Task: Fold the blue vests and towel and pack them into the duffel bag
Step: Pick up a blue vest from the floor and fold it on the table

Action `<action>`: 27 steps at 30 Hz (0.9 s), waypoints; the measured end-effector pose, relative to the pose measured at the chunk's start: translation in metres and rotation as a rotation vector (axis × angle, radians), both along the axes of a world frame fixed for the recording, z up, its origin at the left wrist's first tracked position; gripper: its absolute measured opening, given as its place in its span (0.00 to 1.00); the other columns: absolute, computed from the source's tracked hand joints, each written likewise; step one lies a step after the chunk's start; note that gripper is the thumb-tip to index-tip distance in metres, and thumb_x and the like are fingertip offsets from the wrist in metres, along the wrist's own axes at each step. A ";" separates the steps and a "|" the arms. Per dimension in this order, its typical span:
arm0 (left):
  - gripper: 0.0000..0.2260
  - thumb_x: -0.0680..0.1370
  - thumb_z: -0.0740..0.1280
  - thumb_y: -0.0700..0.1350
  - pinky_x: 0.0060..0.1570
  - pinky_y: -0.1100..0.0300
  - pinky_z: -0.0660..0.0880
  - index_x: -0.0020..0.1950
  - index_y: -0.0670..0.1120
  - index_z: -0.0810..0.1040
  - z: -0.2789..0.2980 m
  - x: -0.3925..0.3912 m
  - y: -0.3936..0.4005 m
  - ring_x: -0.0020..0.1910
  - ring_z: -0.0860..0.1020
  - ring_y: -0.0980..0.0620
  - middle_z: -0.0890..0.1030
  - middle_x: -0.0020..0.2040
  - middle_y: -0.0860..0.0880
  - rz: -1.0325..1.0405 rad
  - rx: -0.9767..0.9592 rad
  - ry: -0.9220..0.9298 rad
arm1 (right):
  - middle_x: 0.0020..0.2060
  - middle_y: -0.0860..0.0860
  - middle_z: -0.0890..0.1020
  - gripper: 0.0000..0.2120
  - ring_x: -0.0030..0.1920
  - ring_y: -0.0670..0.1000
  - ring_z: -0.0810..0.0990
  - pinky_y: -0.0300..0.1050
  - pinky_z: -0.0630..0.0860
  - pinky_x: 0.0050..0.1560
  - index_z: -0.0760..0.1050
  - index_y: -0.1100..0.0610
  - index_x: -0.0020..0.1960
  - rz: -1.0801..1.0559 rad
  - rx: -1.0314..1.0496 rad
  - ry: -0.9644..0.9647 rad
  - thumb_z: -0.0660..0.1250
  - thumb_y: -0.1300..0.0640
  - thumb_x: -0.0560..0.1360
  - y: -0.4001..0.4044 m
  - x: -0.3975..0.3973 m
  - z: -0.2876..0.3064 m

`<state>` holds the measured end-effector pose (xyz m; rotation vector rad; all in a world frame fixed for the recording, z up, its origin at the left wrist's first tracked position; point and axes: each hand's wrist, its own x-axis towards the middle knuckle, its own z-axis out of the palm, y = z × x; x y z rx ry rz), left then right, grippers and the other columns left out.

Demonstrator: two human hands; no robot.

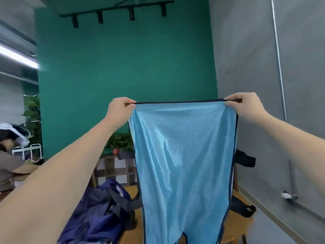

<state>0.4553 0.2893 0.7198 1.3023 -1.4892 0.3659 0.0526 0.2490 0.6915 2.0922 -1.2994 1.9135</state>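
In front of a green wall (123,67) and above a wooden table (130,231), a light blue vest (182,155) is held up high by its dark top edge, one corner pinched by the left hand (119,110) and the other by the right hand (246,104). The thin, shiny, meshy cloth hangs long and loose, so this looks like the shake-out step before folding. Next it should probably be laid flat and folded, then packed into the soft dark blue bag (98,213) waiting low on the left.

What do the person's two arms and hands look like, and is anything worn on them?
Both forearms are bare up to the frame edge: no sleeves are visible. The left hand and the right hand wear no gloves, and no rings, watch or bracelet can be seen on the hands or wrists. No markings show.
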 end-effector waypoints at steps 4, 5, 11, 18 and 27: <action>0.09 0.81 0.67 0.42 0.48 0.56 0.76 0.59 0.44 0.84 0.022 0.006 0.017 0.43 0.77 0.52 0.82 0.47 0.49 -0.046 0.048 -0.004 | 0.49 0.51 0.85 0.09 0.51 0.51 0.81 0.43 0.74 0.55 0.84 0.58 0.55 0.057 0.073 -0.021 0.74 0.56 0.76 0.016 -0.010 0.019; 0.10 0.81 0.67 0.42 0.44 0.59 0.75 0.60 0.44 0.84 0.022 0.007 0.020 0.41 0.76 0.53 0.82 0.48 0.49 -0.067 0.072 0.005 | 0.49 0.51 0.85 0.10 0.51 0.50 0.81 0.43 0.73 0.54 0.85 0.57 0.54 0.052 0.104 0.001 0.76 0.55 0.75 0.018 -0.012 0.020; 0.10 0.79 0.71 0.40 0.66 0.56 0.71 0.60 0.44 0.84 0.015 0.013 0.029 0.60 0.78 0.51 0.82 0.57 0.49 -0.200 0.160 0.124 | 0.46 0.47 0.85 0.07 0.51 0.50 0.82 0.44 0.75 0.53 0.85 0.53 0.47 0.049 0.170 -0.009 0.79 0.52 0.71 0.026 -0.018 0.014; 0.06 0.78 0.73 0.42 0.64 0.55 0.72 0.53 0.50 0.86 0.003 0.018 0.032 0.57 0.79 0.52 0.83 0.54 0.51 -0.178 0.222 0.081 | 0.43 0.53 0.87 0.06 0.44 0.52 0.82 0.53 0.80 0.56 0.86 0.53 0.45 0.064 0.260 0.089 0.80 0.55 0.70 0.029 -0.027 0.009; 0.04 0.75 0.76 0.44 0.58 0.54 0.77 0.48 0.52 0.85 -0.021 0.029 0.027 0.51 0.82 0.54 0.85 0.47 0.52 -0.159 0.241 0.066 | 0.44 0.49 0.85 0.10 0.45 0.50 0.82 0.43 0.73 0.47 0.81 0.52 0.49 0.026 0.238 0.203 0.79 0.59 0.71 0.024 -0.025 -0.003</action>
